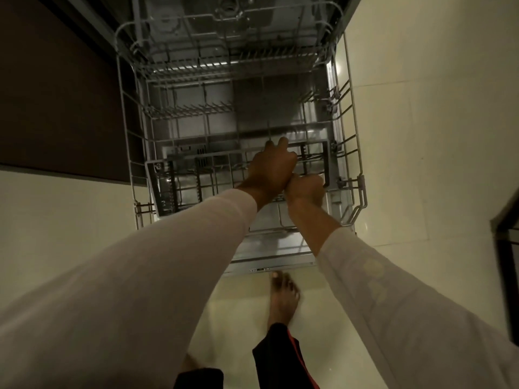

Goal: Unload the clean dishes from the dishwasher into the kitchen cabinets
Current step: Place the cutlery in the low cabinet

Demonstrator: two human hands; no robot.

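Observation:
The dishwasher stands open with its grey wire rack (354, 153) pulled out; no dishes show in it. Across the rack's near part lies a shallow dark-framed cutlery tray (168, 181). My left hand (271, 168) reaches over the tray's right half, its fingers curled down round the tray's wires. My right hand (304, 189) is right beside it and touches it, closed like a fist on the tray's bars. Whatever is under the fingers is hidden. Both arms wear long white sleeves.
The open dishwasher door (269, 262) lies flat below the rack, just ahead of my bare foot (283, 299). A dark brown cabinet front (56, 94) fills the left. Pale floor tiles (435, 136) run along the right, with a dark piece of furniture (508, 248) at the right edge.

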